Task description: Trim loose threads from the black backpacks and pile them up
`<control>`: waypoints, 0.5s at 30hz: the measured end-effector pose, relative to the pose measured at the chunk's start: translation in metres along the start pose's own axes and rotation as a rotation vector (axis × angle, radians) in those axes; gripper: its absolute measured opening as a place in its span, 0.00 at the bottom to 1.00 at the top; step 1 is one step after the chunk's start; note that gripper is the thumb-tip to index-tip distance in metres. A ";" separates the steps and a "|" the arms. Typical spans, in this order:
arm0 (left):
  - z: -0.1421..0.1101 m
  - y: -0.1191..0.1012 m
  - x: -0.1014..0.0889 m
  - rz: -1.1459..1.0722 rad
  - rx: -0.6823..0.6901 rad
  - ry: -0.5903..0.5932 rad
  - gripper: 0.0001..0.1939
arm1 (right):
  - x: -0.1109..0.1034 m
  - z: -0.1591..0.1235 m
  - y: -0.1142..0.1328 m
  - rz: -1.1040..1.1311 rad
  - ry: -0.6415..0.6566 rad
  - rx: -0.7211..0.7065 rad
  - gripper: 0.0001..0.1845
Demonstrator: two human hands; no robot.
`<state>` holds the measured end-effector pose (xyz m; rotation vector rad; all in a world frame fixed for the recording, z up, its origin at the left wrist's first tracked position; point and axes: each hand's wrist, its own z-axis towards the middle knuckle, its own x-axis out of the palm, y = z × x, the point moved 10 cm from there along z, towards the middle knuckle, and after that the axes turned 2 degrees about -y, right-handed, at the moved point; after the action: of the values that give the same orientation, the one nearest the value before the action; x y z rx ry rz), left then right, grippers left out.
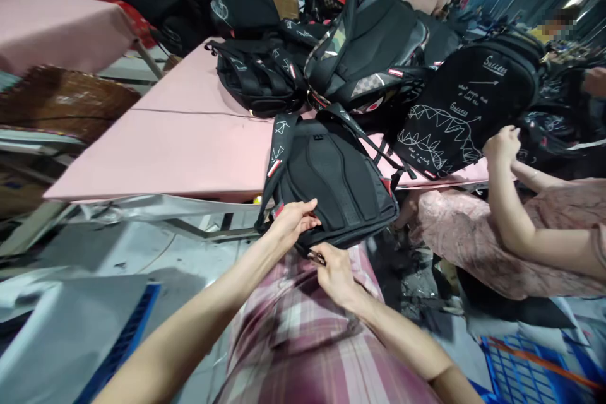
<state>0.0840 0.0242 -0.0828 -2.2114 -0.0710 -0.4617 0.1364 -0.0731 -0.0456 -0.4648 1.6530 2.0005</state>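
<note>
A black backpack (334, 180) lies back-panel up, hanging over the near edge of the pink table (180, 145), its straps with white marks toward the far side. My left hand (293, 221) grips the bag's lower edge, fingers curled over it. My right hand (334, 271) pinches a small dark thing, perhaps a zipper pull, at the bag's bottom rim; I cannot make it out clearly.
Several more black backpacks (360, 57) are piled at the table's far side. A person in a pink dress at my right holds a black bag with white drawings (464, 107). Blue crates (530, 372) sit on the floor at right, with a grey bin (71, 341) at left.
</note>
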 end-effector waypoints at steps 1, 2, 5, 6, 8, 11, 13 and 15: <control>0.001 0.001 -0.004 0.006 -0.004 0.010 0.11 | 0.002 0.002 -0.004 0.053 0.034 0.032 0.13; 0.001 0.003 -0.008 0.012 -0.005 0.027 0.11 | -0.003 0.003 -0.011 0.118 0.059 0.081 0.13; -0.001 0.006 -0.023 0.025 0.012 0.088 0.10 | -0.058 0.005 -0.048 0.222 -0.078 0.242 0.12; -0.002 0.008 -0.030 0.033 0.019 0.104 0.10 | -0.088 0.004 -0.063 0.192 -0.207 0.277 0.12; -0.007 0.016 -0.044 0.064 0.004 0.131 0.12 | -0.140 -0.002 -0.087 0.075 -0.411 0.305 0.13; -0.015 0.034 -0.064 0.111 -0.096 0.130 0.12 | -0.163 0.002 -0.113 -0.097 -0.432 0.278 0.15; -0.018 0.040 -0.075 0.097 -0.149 0.075 0.11 | -0.152 0.008 -0.130 -0.164 -0.373 0.286 0.21; -0.015 0.035 -0.081 0.053 -0.140 0.028 0.09 | -0.139 0.013 -0.142 -0.214 -0.355 0.315 0.24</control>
<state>0.0118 -0.0008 -0.1287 -2.3375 0.0357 -0.4815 0.3327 -0.0627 -0.0805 -0.1516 1.5785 1.5286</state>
